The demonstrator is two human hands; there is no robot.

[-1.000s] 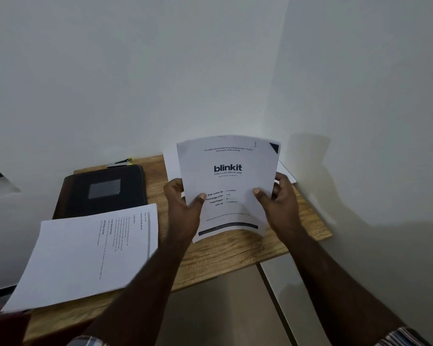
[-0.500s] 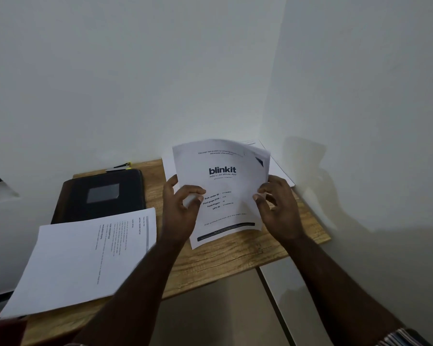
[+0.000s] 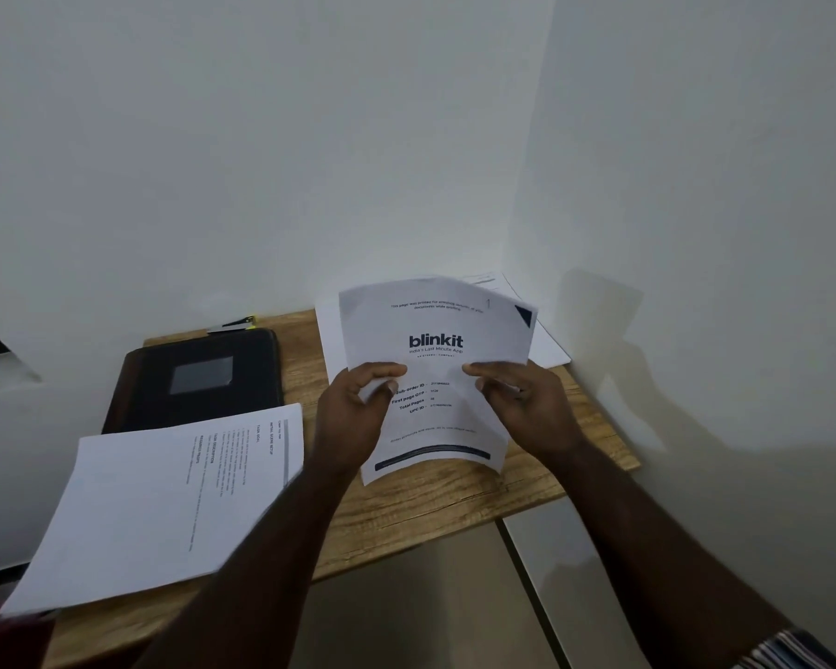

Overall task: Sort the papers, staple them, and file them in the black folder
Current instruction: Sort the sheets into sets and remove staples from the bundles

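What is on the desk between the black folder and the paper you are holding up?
Just bare wooden desk, in the head view. The black folder lies left of that strip, and the blinkit paper is held up on its right.

Wooden table point(image 3: 406, 514) set in a white wall corner. Black folder point(image 3: 199, 379) lies flat at its back left; just in front of the folder, a printed paper stack point(image 3: 165, 499) overhangs the table's left edge. Right of the folder, loose sheets point(image 3: 541, 340) lie in the corner.

You see a dim, soft-lit scene; your arms' shadow falls on the wall point(image 3: 647, 354) right of your fingers; edges blur.
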